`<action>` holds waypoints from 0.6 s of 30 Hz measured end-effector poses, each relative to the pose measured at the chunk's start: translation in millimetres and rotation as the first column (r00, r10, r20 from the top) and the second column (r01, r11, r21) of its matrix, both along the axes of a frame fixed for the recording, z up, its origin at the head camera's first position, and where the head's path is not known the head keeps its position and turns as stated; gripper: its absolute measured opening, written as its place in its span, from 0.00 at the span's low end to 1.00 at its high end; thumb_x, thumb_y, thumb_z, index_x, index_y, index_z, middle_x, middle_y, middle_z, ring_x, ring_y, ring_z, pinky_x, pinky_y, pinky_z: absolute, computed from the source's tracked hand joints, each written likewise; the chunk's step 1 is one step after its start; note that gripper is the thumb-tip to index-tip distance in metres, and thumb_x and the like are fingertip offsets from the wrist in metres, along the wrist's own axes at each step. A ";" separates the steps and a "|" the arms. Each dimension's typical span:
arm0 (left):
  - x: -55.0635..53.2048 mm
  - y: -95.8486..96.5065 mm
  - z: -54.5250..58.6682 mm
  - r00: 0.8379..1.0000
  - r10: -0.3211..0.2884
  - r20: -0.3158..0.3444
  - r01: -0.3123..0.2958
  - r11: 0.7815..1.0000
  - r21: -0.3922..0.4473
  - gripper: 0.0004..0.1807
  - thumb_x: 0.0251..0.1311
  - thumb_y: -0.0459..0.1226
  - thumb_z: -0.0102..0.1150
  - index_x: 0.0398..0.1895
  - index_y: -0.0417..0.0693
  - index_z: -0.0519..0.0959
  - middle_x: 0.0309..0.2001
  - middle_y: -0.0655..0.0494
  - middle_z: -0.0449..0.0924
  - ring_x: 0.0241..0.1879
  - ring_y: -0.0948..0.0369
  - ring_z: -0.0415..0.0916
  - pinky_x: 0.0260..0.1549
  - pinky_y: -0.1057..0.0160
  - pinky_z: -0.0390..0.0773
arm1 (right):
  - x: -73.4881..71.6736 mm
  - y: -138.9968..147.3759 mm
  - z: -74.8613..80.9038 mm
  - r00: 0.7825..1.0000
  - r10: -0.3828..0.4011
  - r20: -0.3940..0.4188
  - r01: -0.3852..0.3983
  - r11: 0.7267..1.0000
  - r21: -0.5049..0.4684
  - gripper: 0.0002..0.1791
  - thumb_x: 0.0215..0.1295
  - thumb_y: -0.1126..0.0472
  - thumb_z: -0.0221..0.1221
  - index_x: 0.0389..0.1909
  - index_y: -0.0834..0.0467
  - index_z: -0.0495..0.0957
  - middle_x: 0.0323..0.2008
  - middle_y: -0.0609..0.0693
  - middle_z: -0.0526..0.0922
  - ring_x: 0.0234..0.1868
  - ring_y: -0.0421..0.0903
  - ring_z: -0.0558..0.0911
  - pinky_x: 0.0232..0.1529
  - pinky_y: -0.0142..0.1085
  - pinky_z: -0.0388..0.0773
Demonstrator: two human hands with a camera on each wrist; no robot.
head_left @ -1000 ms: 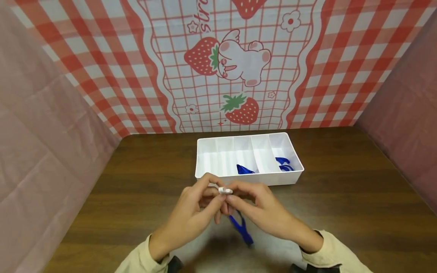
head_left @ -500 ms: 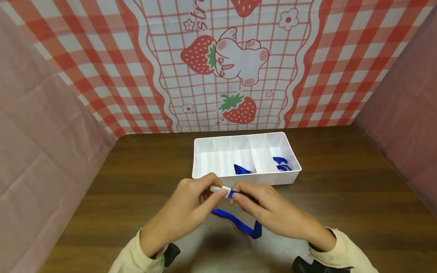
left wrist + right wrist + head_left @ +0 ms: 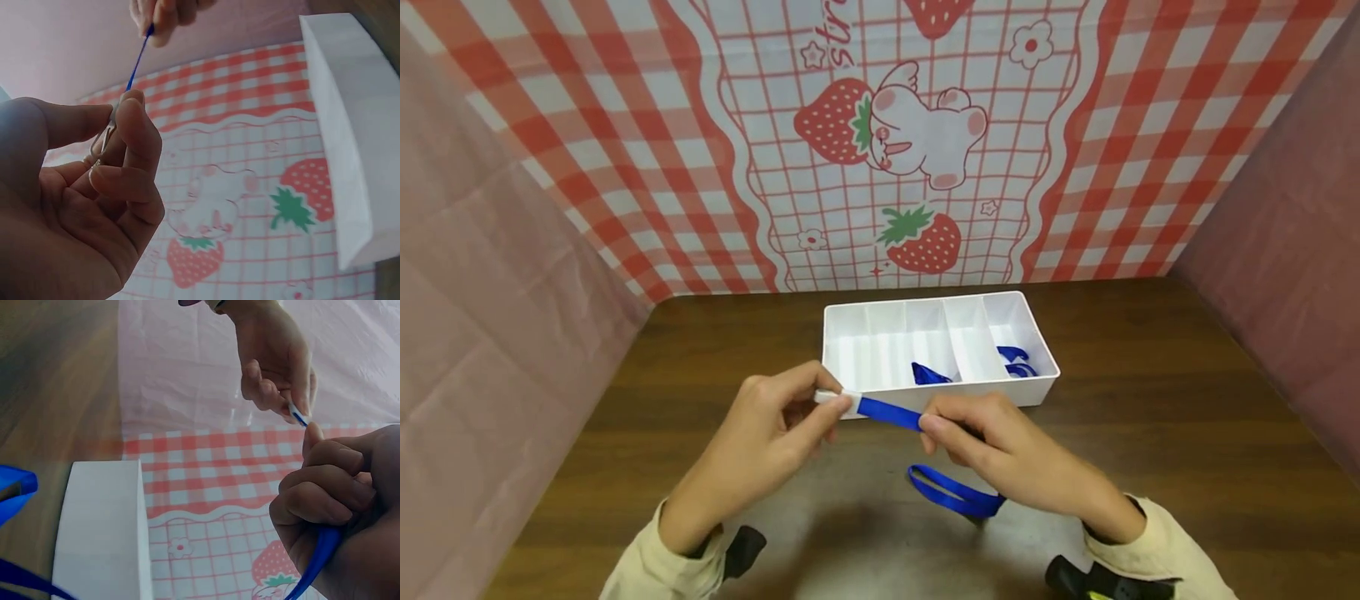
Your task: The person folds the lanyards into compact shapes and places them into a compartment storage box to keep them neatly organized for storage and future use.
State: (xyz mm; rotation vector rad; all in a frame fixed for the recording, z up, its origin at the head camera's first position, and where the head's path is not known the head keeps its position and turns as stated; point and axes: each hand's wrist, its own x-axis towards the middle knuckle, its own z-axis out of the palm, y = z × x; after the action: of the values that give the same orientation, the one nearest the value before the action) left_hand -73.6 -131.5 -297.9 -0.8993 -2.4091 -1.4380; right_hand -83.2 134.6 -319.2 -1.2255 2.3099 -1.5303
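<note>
- Patterned cloth [image 3: 1150,125]: forms the far wall, with red-and-white checks at its left and right sides and strawberries and a white animal on the grid in its middle.
- Table [image 3: 1150,375]: brown, wood-grained surface in front of that wall, paler at its near middle.
- Left pink cloth [image 3: 497,292] and right pink cloth [image 3: 1285,250]: creased sheets that bound the scene at either side.
- White tray [image 3: 955,398]: stands at the far middle of the table, divided into compartments in a row from left to right.
- Left hand [image 3: 763,429]: left of the middle, on the near side of the tray; thumb and index finger meet in a pinch on the white end piece, the other fingers bent.
- Right hand [image 3: 1007,446]: right of the middle; thumb and index finger pinch the strap, the remaining fingers curled in toward the palm.
- Blue strap [image 3: 887,412]: stretched straight between the two hands; a loop of it hangs nearer, below the right hand.
- Blue pieces [image 3: 1021,369]: lie in the rightmost compartment.
- Folded blue piece [image 3: 930,375]: lies in the middle compartment.
- White end piece [image 3: 854,402]: at the strap's left end; the left wrist view shows a small pale loop [image 3: 97,149] beside it, among the fingers.
</note>
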 end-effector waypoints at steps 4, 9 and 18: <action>0.4 -8.2 -7.2 0.999 0.018 0.039 -0.017 0.999 -0.039 0.10 0.69 0.39 0.60 0.27 0.53 0.76 0.18 0.66 0.73 0.13 0.70 0.66 0.09 0.70 0.63 | 0.8 4.8 -7.7 1.000 0.020 0.011 -0.021 0.999 0.029 0.15 0.78 0.65 0.49 0.32 0.48 0.77 0.17 0.39 0.64 0.18 0.31 0.64 0.17 0.27 0.62; 5.9 -25.0 -22.8 0.994 0.064 0.086 -0.061 0.997 -0.041 0.11 0.69 0.38 0.60 0.26 0.55 0.75 0.17 0.65 0.73 0.13 0.70 0.66 0.09 0.69 0.65 | 0.5 14.3 -19.5 1.000 0.013 -0.026 -0.010 0.996 0.086 0.16 0.77 0.63 0.51 0.28 0.46 0.76 0.17 0.37 0.65 0.19 0.29 0.64 0.18 0.26 0.62; 5.9 -57.5 -60.6 0.992 0.025 0.125 -0.030 0.999 0.037 0.11 0.71 0.31 0.55 0.29 0.53 0.75 0.20 0.59 0.76 0.15 0.63 0.71 0.12 0.64 0.73 | 3.0 38.5 -34.4 0.997 -0.069 -0.026 0.071 0.992 0.106 0.16 0.75 0.65 0.53 0.28 0.43 0.77 0.20 0.35 0.69 0.20 0.29 0.66 0.20 0.26 0.65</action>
State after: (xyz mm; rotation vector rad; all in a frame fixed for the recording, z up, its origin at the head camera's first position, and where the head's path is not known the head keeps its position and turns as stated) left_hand -67.7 -189.0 -358.5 -0.7871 -2.4618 -1.5684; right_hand -80.2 173.1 -353.6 -1.1524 2.4386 -1.4003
